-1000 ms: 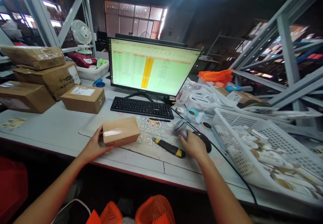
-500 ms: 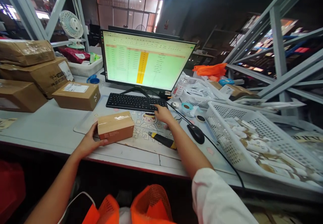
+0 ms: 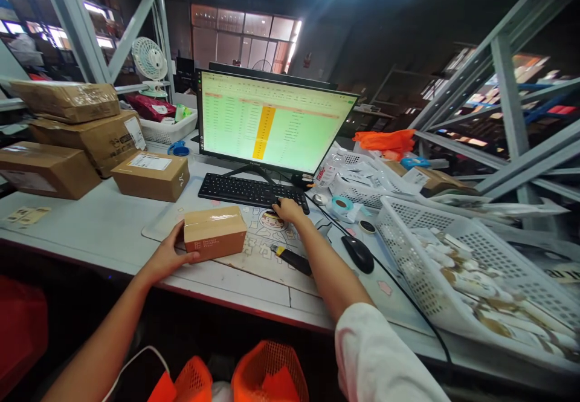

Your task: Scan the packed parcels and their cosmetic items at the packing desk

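My left hand point(image 3: 170, 256) grips the left end of a small brown cardboard box point(image 3: 215, 242), its thumb along the front and its other fingers partly hidden behind. The box has clear tape on top and pale print on its front, and rests on a printed desk mat point(image 3: 254, 269). With nothing held, my right hand point(image 3: 290, 211) touches the right part of a black keyboard point(image 3: 235, 188). Below my right forearm lies a yellow and black utility knife point(image 3: 292, 259), partly covered by the arm. A monitor point(image 3: 281, 125) behind the keyboard displays a spreadsheet with an orange column.
To the right are a black mouse point(image 3: 357, 253) with its cable and a white basket point(image 3: 408, 263) of small wrapped items. A blue tape roll point(image 3: 341, 204) sits behind the mouse. At the left stand a labelled carton point(image 3: 151, 175) and several stacked boxes point(image 3: 81, 142).
The camera view has shifted, so the desk appears lower and farther right. My right hand has moved slightly left along the keyboard. My left hand keeps hold of the box.
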`<state>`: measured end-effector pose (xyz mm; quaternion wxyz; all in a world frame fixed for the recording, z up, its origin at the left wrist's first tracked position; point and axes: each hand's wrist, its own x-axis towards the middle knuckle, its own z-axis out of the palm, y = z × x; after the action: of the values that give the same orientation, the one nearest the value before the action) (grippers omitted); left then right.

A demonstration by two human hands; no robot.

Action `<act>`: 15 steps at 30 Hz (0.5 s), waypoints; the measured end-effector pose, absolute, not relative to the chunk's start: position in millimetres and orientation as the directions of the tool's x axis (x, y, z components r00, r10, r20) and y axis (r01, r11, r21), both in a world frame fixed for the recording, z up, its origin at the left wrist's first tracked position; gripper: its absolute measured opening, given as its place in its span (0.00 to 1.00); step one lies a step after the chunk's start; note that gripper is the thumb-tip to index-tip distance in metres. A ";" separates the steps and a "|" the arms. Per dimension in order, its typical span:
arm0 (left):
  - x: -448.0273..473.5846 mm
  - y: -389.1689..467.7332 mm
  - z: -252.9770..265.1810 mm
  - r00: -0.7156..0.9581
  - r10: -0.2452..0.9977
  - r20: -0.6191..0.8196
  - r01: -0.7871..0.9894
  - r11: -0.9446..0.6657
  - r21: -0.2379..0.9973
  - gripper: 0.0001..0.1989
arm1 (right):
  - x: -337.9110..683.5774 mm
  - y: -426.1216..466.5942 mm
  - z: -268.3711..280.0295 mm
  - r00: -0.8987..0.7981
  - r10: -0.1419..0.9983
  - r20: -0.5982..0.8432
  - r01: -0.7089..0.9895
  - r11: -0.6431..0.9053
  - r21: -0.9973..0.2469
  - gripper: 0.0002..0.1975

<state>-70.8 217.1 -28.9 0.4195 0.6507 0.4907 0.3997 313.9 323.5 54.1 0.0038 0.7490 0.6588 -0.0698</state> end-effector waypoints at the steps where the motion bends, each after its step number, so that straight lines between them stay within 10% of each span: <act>1: -71.1 216.9 -30.2 0.198 0.974 0.110 0.302 -0.167 0.939 0.56 | 309.4 318.2 58.3 0.097 0.989 -0.115 0.991 -0.107 -0.085 0.24; 9: -67.1 215.7 -31.9 0.244 0.964 0.108 0.302 -0.181 0.936 0.57 | 320.8 202.6 50.1 -0.130 0.967 -0.220 0.990 0.114 -0.084 0.30; 15: -68.1 213.4 -18.3 0.263 0.959 0.109 0.317 -0.193 0.929 0.58 | 334.9 175.2 34.4 -0.170 0.984 -0.044 0.914 0.141 -0.381 0.22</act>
<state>-68.1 213.4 -18.3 0.4229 0.6728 0.4741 0.3790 334.9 175.2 34.4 -0.1086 0.6349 0.7474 -0.1627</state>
